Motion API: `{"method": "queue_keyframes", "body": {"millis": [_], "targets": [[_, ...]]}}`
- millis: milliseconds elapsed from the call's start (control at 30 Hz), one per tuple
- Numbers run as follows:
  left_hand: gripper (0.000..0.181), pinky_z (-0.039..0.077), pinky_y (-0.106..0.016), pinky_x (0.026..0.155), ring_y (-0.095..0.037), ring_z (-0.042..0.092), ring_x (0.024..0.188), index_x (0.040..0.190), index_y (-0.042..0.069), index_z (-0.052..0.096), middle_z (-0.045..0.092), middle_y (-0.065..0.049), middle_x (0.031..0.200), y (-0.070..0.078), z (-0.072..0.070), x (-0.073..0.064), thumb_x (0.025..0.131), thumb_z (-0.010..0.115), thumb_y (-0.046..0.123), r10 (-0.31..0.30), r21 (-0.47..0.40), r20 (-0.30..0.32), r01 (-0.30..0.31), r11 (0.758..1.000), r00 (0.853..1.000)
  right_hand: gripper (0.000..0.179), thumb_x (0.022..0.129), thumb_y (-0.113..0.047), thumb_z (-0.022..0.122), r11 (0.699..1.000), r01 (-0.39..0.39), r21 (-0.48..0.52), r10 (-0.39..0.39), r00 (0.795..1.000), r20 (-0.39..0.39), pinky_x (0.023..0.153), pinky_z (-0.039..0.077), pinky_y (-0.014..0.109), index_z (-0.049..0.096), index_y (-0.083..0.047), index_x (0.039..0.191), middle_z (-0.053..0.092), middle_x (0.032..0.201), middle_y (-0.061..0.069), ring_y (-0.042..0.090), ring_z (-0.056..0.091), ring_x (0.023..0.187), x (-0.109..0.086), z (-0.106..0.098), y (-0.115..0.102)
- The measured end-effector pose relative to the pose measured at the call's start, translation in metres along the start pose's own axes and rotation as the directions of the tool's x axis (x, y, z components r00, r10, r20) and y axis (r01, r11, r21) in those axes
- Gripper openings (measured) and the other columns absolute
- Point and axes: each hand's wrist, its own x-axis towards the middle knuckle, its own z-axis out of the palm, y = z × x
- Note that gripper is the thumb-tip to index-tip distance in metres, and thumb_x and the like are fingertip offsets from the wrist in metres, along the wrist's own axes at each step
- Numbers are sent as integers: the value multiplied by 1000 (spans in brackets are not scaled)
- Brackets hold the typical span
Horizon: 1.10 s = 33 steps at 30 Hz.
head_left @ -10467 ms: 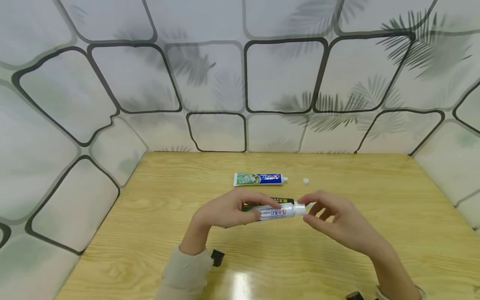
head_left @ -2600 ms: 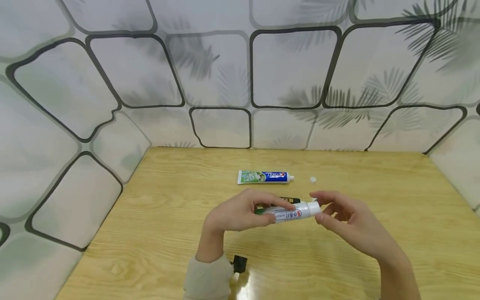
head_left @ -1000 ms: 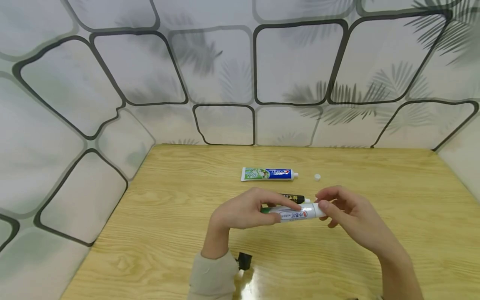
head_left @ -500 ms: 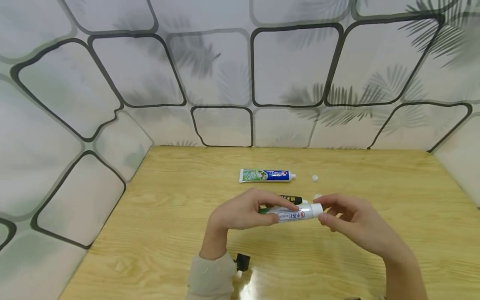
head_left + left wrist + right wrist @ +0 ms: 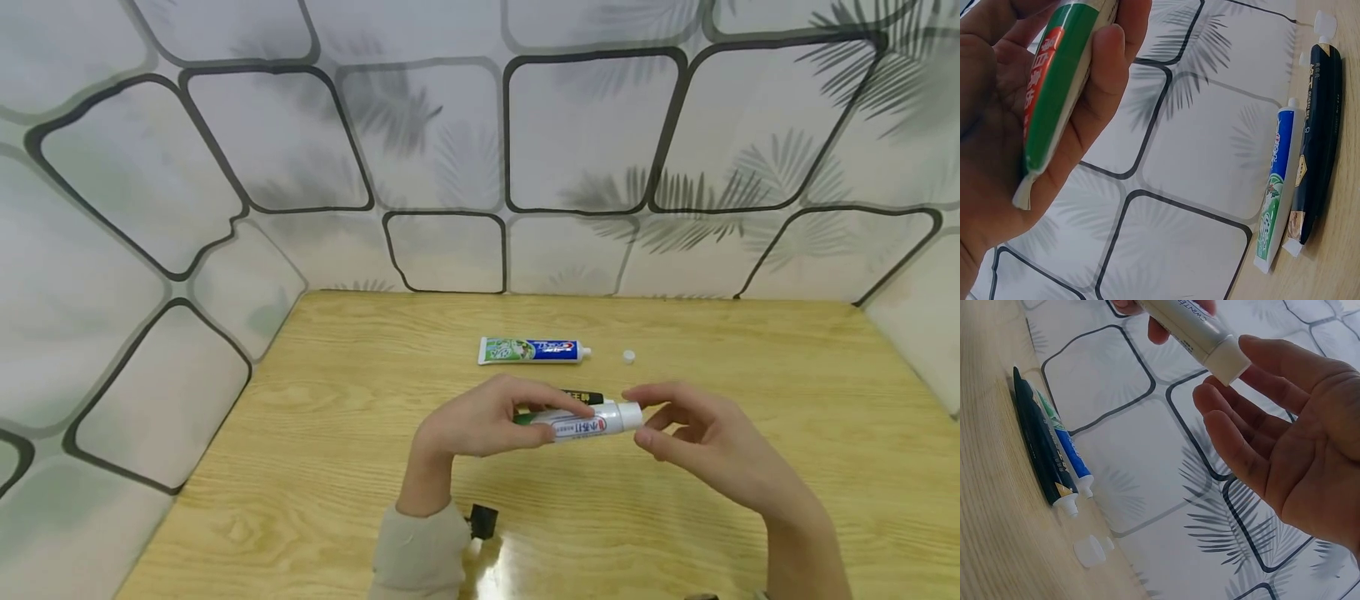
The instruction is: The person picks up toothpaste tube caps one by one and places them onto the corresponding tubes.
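Note:
My left hand [image 5: 487,421] grips a white and green toothpaste tube [image 5: 577,425] above the table, its fingers and thumb around the body. The tube's green, flattened tail shows below the palm in the left wrist view. At the other end sits a white cap [image 5: 1227,360], with the thumb and fingertips of my right hand [image 5: 705,437] pinching it at its edges. Behind the held tube lies a black toothpaste tube [image 5: 1319,144], partly covered in the head view. Farther back lies a blue and green toothpaste tube [image 5: 534,351]. Both lying tubes show bare nozzles.
A small white cap [image 5: 628,357] lies right of the blue and green tube. Near the black tube's nozzle is a larger white cap [image 5: 1089,551]. The wood-grain table [image 5: 360,358] meets a patterned wall [image 5: 442,250] at the back.
Over the last second my right thumb has shifted from the cap's face to its lower edge. The left hand keeps its hold on the tube. Loose caps and lying tubes stay put.

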Motion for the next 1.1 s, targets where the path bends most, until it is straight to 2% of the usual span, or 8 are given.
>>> {"method": "queue_keyframes", "body": {"millis": [233, 433, 667, 833, 1000, 1100], "targets": [[36, 41, -19, 64, -3, 48, 74, 130, 6, 66, 66, -5, 113, -1, -1, 2, 94, 60, 0, 11, 0, 14, -11, 1000, 1000, 34, 91, 3, 68, 1000, -13, -16, 12, 1000, -15, 63, 55, 29, 66, -7, 123, 69, 104, -4, 14, 67, 77, -1, 1, -1], [36, 38, -19, 57, -1, 43, 62, 130, 6, 66, 66, -6, 110, 1, -1, 2, 95, 60, 1, 12, -1, 24, -12, 1000, 1000, 31, 92, 5, 65, 1000, 8, -17, -8, 1000, -22, 62, 55, 28, 65, -3, 121, 69, 93, -1, 13, 66, 73, 0, 3, 0], [36, 38, -19, 57, -1, 42, 61, 131, 6, 65, 67, -6, 110, 0, -3, 1, 96, 61, 1, 25, 7, 24, -25, 1000, 999, 27, 93, 1, 65, 999, -28, -34, 27, 999, -29, 62, 55, 29, 65, -3, 120, 68, 93, 3, 14, 66, 72, 2, 5, -2], [36, 36, -19, 56, -1, 39, 59, 131, 7, 65, 66, -4, 106, -1, -2, 0, 96, 61, 2, 22, 18, 32, -22, 1000, 999, 26, 94, -3, 66, 997, -48, -61, 48, 999, -14, 61, 54, 30, 66, -5, 120, 68, 88, 1, 14, 65, 70, 2, 5, -3], [35, 34, -19, 54, 0, 37, 56, 131, 7, 66, 66, -3, 104, 2, 0, 2, 96, 61, 2, 20, 59, 36, -22, 998, 999, 26, 96, -5, 63, 994, -43, -97, 43, 999, 0, 61, 54, 30, 67, -6, 122, 68, 87, -2, 12, 64, 70, 2, 7, -1], [36, 35, -18, 56, -1, 39, 59, 131, 8, 65, 66, -3, 109, 3, 0, 3, 96, 62, 3, 9, 75, 27, -11, 997, 1000, 25, 97, -4, 62, 995, -40, -94, 38, 999, -20, 62, 55, 29, 67, -4, 121, 68, 92, 0, 12, 65, 73, 4, 8, 0]]}}
